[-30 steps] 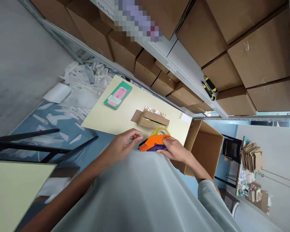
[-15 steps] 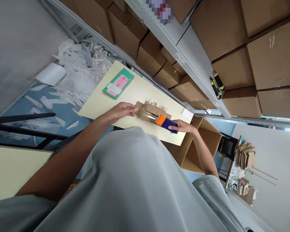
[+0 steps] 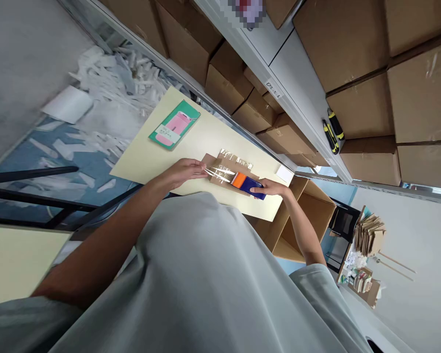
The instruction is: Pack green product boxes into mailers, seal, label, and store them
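Right hand (image 3: 270,188) closed round the dark blue body of the orange-and-blue tape dispenser (image 3: 248,185), held low over the right part of the small cardboard box (image 3: 227,165), which lies on the pale table (image 3: 196,142) in front of the person; left hand (image 3: 185,172) at the box's left end by a flap, fingers drawn narrow, can't tell if they pinch the flap, the shiny clear tape (image 3: 220,172) or both. Dispenser looks like stiff plastic, probably light to middling, best gripped by the blue body, away from the orange end. Box likely light, thin-walled, flaps bendy, would dent if squeezed hard; steady it by an end or the long sides. Tape should be thin, slippery on its outer face, sticky beneath, apt to fold on itself, so take it by the very end. Containers: small box's contents not visible, shiny clear film or tape along its far edge; big open carton (image 3: 308,215) beside the table's right end shows its brown inner walls, bottom mostly out of sight, contents can't be judged; brown boxes (image 3: 353,39) on the shelf look shut, contents hidden. Green pack with a pink picture (image 3: 174,125) lies flat at the table's left, white card (image 3: 284,173) near its right end
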`<state>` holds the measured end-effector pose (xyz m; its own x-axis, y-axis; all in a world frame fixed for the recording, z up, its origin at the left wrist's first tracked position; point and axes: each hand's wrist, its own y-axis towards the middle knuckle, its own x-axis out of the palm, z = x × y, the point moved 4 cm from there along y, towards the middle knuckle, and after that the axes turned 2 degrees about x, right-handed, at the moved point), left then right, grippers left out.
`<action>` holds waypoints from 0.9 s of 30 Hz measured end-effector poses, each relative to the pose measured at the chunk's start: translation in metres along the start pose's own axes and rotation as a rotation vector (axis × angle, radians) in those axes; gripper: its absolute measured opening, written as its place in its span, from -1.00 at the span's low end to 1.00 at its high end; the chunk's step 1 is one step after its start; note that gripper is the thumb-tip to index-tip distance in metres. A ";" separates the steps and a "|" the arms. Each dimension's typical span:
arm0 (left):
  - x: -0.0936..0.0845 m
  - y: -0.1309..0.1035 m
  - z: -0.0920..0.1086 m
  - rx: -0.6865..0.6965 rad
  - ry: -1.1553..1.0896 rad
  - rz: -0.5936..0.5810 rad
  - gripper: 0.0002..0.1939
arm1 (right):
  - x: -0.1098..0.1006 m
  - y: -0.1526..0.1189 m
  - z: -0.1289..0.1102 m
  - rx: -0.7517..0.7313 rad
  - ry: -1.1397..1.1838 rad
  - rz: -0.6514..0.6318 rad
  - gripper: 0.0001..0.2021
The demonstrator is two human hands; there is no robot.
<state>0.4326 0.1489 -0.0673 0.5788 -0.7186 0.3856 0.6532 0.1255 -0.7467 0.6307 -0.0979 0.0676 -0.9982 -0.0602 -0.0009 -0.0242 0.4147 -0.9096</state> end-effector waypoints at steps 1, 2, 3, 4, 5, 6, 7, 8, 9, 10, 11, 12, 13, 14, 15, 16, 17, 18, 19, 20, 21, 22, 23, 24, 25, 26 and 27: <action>-0.001 0.003 -0.002 -0.006 0.007 -0.004 -0.51 | 0.000 0.001 0.000 0.001 -0.001 -0.008 -0.44; -0.003 0.007 -0.004 -0.009 0.012 -0.005 -0.52 | 0.000 0.001 -0.001 0.003 -0.002 -0.015 -0.44; -0.004 0.011 -0.006 -0.006 0.015 0.000 -0.53 | -0.001 0.001 -0.002 0.007 -0.002 -0.020 -0.44; -0.006 0.015 -0.008 0.001 0.017 0.012 -0.54 | -0.001 0.001 -0.004 0.012 -0.003 -0.021 -0.45; -0.007 0.020 -0.011 0.009 0.020 0.023 -0.55 | -0.001 0.000 -0.006 0.015 -0.004 -0.021 -0.45; -0.007 0.025 -0.014 0.014 0.025 0.034 -0.56 | 0.000 0.000 -0.008 0.016 -0.006 -0.021 -0.45; -0.006 0.030 -0.017 0.015 0.033 0.047 -0.56 | 0.000 0.000 -0.009 0.013 -0.007 -0.022 -0.45; -0.005 0.035 -0.021 0.011 0.044 0.057 -0.55 | 0.001 0.000 -0.011 0.007 -0.007 -0.025 -0.45; -0.002 0.040 -0.026 0.002 0.055 0.066 -0.54 | 0.002 0.000 -0.013 -0.003 -0.006 -0.028 -0.45; 0.001 0.044 -0.030 -0.010 0.067 0.073 -0.53 | 0.003 0.000 -0.014 -0.013 -0.003 -0.034 -0.45; 0.005 0.047 -0.035 -0.022 0.078 0.082 -0.51 | 0.004 0.001 -0.015 -0.021 0.001 -0.041 -0.45; 0.009 0.050 -0.039 -0.033 0.090 0.093 -0.50 | 0.006 0.001 -0.016 -0.024 0.007 -0.047 -0.46; 0.013 0.052 -0.042 -0.039 0.106 0.102 -0.50 | 0.006 0.002 -0.016 -0.023 0.013 -0.050 -0.46; 0.016 0.052 -0.045 -0.036 0.129 0.112 -0.51 | 0.007 0.002 -0.015 -0.019 0.018 -0.049 -0.46; 0.017 0.052 -0.046 -0.024 0.165 0.132 -0.52 | 0.007 0.003 -0.013 -0.013 0.020 -0.046 -0.47; 0.015 0.051 -0.046 -0.006 0.220 0.166 -0.51 | 0.007 0.004 -0.011 -0.010 0.017 -0.039 -0.47; 0.012 0.049 -0.045 0.019 0.293 0.218 -0.46 | 0.006 0.005 -0.009 -0.009 0.007 -0.036 -0.48; 0.008 0.046 -0.042 0.052 0.377 0.283 -0.41 | 0.006 0.006 -0.006 -0.009 -0.011 -0.036 -0.47; 0.004 0.042 -0.039 0.093 0.458 0.349 -0.38 | 0.006 0.007 -0.003 -0.011 -0.029 -0.033 -0.47; 0.002 0.038 -0.035 0.142 0.522 0.399 -0.40 | 0.006 0.008 0.000 -0.015 -0.042 -0.028 -0.46; 0.003 0.032 -0.032 0.194 0.567 0.419 -0.48 | 0.006 0.009 0.004 -0.021 -0.049 -0.022 -0.46; 0.006 0.028 -0.029 0.244 0.592 0.406 -0.59 | 0.006 0.010 0.006 -0.030 -0.047 -0.018 -0.47; 0.012 0.023 -0.027 0.285 0.608 0.373 -0.69 | 0.006 0.011 0.009 -0.041 -0.037 -0.019 -0.48; 0.019 0.019 -0.025 0.313 0.627 0.338 -0.75 | 0.007 0.012 0.011 -0.052 -0.024 -0.023 -0.49; 0.026 0.015 -0.024 0.330 0.653 0.318 -0.78 | 0.007 0.013 0.013 -0.060 -0.013 -0.031 -0.50; 0.033 0.012 -0.024 0.338 0.686 0.317 -0.79 | 0.008 0.014 0.014 -0.065 -0.005 -0.037 -0.51; 0.039 0.010 -0.023 0.339 0.717 0.334 -0.81 | 0.008 0.014 0.016 -0.069 0.000 -0.039 -0.52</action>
<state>0.4507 0.1061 -0.0726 0.3931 -0.8519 -0.3461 0.6804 0.5227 -0.5137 0.6236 -0.1066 0.0479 -0.9964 -0.0773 0.0337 -0.0665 0.4739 -0.8781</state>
